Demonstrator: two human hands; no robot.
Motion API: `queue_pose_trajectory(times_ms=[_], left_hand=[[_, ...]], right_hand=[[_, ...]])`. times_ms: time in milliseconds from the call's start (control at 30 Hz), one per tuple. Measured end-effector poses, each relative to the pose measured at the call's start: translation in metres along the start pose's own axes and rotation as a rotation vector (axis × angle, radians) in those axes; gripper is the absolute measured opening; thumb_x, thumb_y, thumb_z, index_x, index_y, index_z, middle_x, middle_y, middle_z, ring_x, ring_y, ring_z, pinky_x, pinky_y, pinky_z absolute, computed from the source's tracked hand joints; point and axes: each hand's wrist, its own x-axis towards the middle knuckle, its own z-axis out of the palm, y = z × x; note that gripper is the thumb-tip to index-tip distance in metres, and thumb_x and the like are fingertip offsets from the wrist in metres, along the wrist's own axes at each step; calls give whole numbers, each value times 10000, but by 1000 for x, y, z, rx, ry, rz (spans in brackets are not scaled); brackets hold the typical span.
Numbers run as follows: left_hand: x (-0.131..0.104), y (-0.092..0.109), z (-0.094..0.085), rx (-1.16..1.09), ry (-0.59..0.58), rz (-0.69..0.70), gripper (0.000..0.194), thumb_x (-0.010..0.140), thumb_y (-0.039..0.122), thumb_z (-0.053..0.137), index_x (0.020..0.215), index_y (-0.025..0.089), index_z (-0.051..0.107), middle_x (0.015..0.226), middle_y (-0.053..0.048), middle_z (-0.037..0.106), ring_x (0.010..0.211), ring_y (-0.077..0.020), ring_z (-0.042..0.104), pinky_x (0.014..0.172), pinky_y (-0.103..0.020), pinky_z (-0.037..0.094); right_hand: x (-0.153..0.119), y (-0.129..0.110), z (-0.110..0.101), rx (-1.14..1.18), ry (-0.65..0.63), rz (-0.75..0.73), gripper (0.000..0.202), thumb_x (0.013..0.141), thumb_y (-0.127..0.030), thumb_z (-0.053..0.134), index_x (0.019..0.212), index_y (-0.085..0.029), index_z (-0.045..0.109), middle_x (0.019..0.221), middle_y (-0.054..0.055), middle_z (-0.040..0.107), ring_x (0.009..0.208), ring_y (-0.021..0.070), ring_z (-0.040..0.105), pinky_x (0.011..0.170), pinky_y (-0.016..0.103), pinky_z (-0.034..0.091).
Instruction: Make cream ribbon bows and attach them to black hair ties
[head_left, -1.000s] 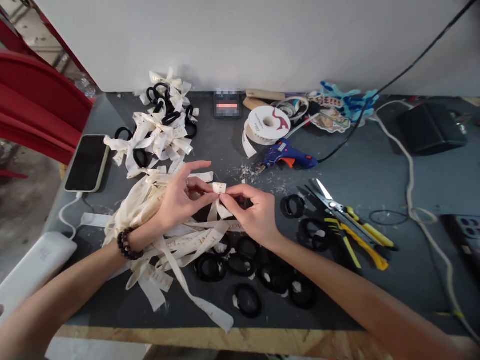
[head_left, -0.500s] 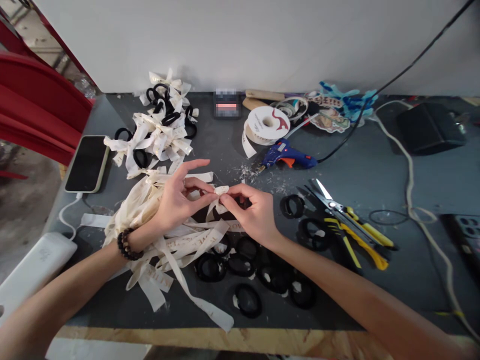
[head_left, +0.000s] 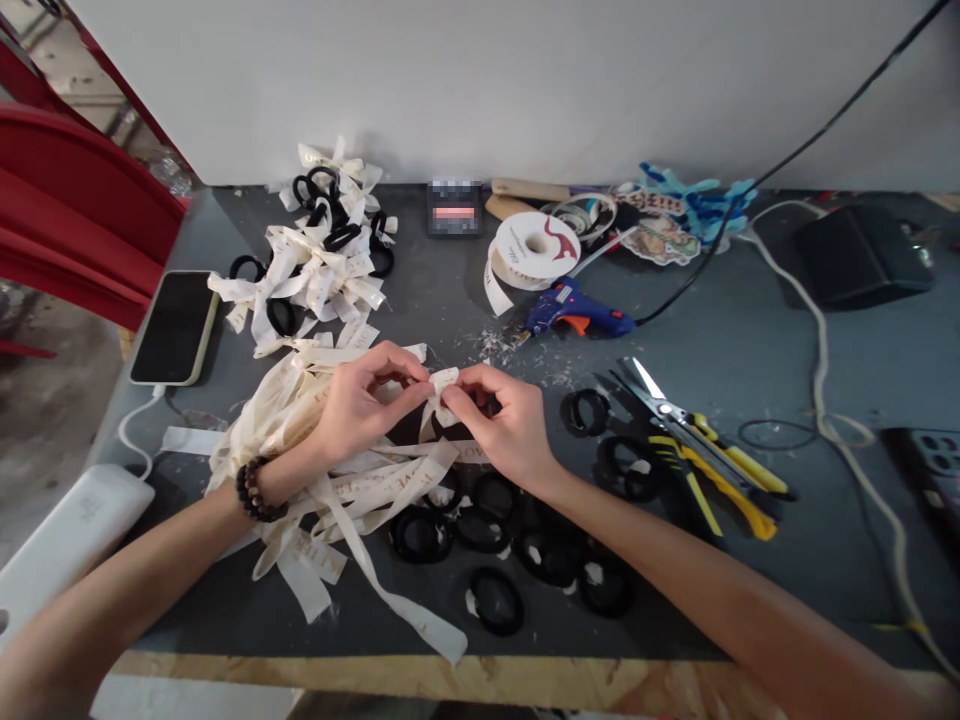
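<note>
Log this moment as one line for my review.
Left hand: pinching cream ribbon | Right hand: pinching same ribbon | Nearby: loose ribbon pile, black bands | Unheld: blue glue gun, scissors

On the gray desk, a phone at left is joined by a white cable to a white block, a red chair stands beyond, and at right a pale cord passes beside a black box.
</note>
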Motion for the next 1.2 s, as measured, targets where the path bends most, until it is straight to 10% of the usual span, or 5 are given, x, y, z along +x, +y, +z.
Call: queue_pose_trajectory(times_ms=[1200], left_hand=[[0,5,-1,157,-14,-90,168,864,343,869,860,184,813,826,-63,806,697,-162,710,610,-258,553]], right_hand=[[-1,1,1,-48,38,-25,148,956,-363,698,904,-237,756,808,10,794,702,174,708,698,297,560]])
